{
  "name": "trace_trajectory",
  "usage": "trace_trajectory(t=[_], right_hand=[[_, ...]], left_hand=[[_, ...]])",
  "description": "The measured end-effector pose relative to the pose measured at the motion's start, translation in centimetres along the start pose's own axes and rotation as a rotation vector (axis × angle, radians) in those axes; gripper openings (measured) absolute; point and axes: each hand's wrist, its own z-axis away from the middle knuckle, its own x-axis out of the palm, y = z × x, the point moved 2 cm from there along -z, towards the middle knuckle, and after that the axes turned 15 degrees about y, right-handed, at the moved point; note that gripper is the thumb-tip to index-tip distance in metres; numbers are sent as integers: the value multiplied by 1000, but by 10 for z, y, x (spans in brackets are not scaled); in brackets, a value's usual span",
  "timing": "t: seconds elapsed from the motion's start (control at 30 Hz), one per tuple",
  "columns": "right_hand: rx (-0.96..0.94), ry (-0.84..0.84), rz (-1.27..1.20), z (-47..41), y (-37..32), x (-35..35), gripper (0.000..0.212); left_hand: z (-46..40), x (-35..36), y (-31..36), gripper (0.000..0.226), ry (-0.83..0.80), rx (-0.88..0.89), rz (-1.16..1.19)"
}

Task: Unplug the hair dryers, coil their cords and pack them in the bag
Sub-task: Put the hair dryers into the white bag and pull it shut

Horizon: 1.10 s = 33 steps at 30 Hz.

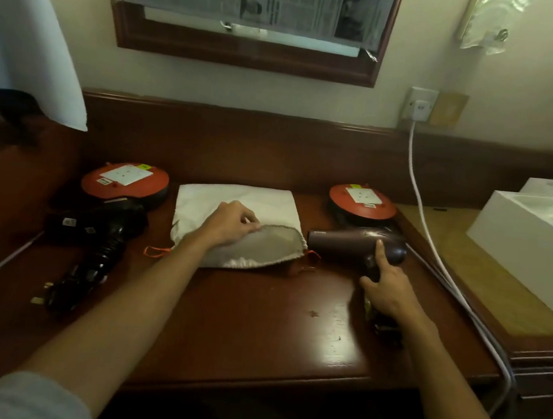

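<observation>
A white drawstring bag (234, 201) lies flat at the middle of the dark wooden desk (254, 327), its mouth facing me. My left hand (232, 223) pinches the upper edge of the mouth and lifts it open. A dark purple hair dryer (351, 240) lies right of the bag, nozzle pointing at the bag. My right hand (386, 290) grips its handle, thumb up along it. Its cord is bundled under my wrist. A black hair dryer (111, 225) with its cord wound round the handle lies at the left, plug (41, 293) near the front.
Two red round socket reels (125, 180) (362, 202) sit at the back left and back right. A white cable (420, 205) runs from a wall socket (419, 105) down the desk's right side. A white box (522, 251) stands on the right cabinet. A wooden frame hangs above.
</observation>
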Motion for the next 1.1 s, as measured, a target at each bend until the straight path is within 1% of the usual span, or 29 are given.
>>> trace_trajectory(t=[0.2, 0.27, 0.37, 0.47, 0.53, 0.63, 0.7, 0.8, 0.87, 1.0, 1.1], right_hand=[[-21, 64, -208, 26, 3, -1, 86], [-57, 95, -277, 40, -2, -2, 86], [-164, 135, -338, 57, -14, -8, 87], [-291, 67, -387, 76, -25, -13, 88], [-367, -1, -429, 90, -32, -15, 89], [-470, -117, -406, 109, -49, -14, 88], [-510, -187, -345, 118, -63, -8, 86], [-466, -266, -336, 115, -80, 9, 85], [-437, -270, -346, 105, -90, 23, 86], [-400, -119, -309, 81, -112, 43, 85], [-300, -21, -292, 64, -122, 54, 84]], left_hand=[[-16, -10, 0, 16, -48, 3, 46], [-16, -6, -1, 18, -42, -6, 56], [-14, -2, 1, 20, -44, -21, 78], [-15, -2, 5, 15, -70, -25, 65], [-18, -6, 9, 16, -92, -4, 33], [-24, -16, 14, 18, -106, 52, 10], [-24, -24, 22, 18, -105, 111, 36], [-20, -30, 36, 18, -118, 218, 55], [-17, -33, 41, 17, -123, 291, 15], [-9, -42, 45, 20, -32, 440, -23], [-4, -44, 43, 20, -9, 447, -15]])
